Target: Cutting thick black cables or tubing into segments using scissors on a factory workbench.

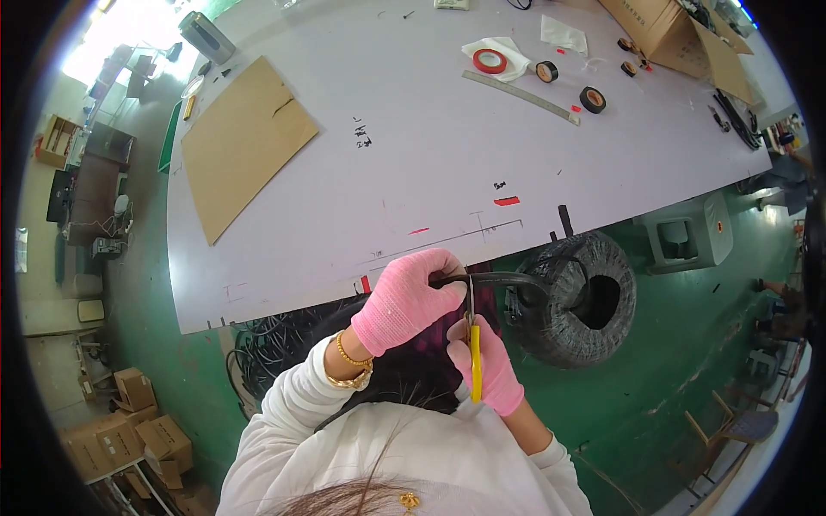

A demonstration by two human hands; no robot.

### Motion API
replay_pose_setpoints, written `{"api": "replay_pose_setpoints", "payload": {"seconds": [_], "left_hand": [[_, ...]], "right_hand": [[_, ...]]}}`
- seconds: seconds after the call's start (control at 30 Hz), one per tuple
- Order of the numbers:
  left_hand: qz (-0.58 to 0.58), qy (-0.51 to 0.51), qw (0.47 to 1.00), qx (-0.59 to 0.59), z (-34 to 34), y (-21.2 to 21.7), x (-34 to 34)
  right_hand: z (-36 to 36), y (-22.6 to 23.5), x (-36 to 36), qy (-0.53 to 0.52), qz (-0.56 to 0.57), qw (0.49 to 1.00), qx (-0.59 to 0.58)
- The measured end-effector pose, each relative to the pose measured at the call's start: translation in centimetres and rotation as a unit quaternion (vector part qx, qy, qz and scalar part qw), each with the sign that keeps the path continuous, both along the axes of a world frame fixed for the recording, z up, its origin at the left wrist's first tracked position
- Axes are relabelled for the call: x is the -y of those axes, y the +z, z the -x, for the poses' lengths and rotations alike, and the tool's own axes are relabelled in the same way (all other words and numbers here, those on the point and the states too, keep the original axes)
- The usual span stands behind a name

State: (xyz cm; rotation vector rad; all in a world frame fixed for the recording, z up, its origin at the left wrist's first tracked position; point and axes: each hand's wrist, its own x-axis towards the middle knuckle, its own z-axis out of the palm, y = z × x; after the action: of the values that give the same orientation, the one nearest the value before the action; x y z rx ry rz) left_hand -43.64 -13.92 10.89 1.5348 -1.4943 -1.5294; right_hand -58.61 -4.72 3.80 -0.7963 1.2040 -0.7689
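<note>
Hands in pink knit gloves worked close together just past the near edge of the grey table (413,155), above the person's lap. The right hand (489,365) was closed around yellow-handled scissors (474,361), whose blades pointed up toward the table. The left hand (403,299), a gold bracelet (351,357) at its wrist, was clamped on a black cable (499,279) right beside the blades. The blades met the cable just to the right of the left fingers; whether they had bitten into it could not be told. From there the cable curved right to a large black coil (576,301) standing on the green floor (688,344), just beside the hands and below the table edge.

On the table, a brown cardboard sheet (245,142) lay toward the left. Farther off, near the far right side, lay a long metal ruler (520,96), a red tape roll (490,60) on a white cloth (509,47), and two black tape rolls (592,99). An open cardboard box (667,30) sat at the far right corner.
</note>
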Motion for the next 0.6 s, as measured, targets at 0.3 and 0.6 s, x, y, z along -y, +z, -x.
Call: {"api": "replay_pose_setpoints", "payload": {"seconds": [0.3,0.6], "left_hand": [[0.014,-0.003,1.0,0.013,-0.3,-0.3,-0.1],[0.028,-0.029,0.999,0.025,-0.6,-0.6,0.1]], "right_hand": [[-0.1,-2.2,-0.7,0.063,0.04,0.988,-0.135],[-0.1,-1.0,-0.6,0.025,0.017,0.993,-0.114]]}}
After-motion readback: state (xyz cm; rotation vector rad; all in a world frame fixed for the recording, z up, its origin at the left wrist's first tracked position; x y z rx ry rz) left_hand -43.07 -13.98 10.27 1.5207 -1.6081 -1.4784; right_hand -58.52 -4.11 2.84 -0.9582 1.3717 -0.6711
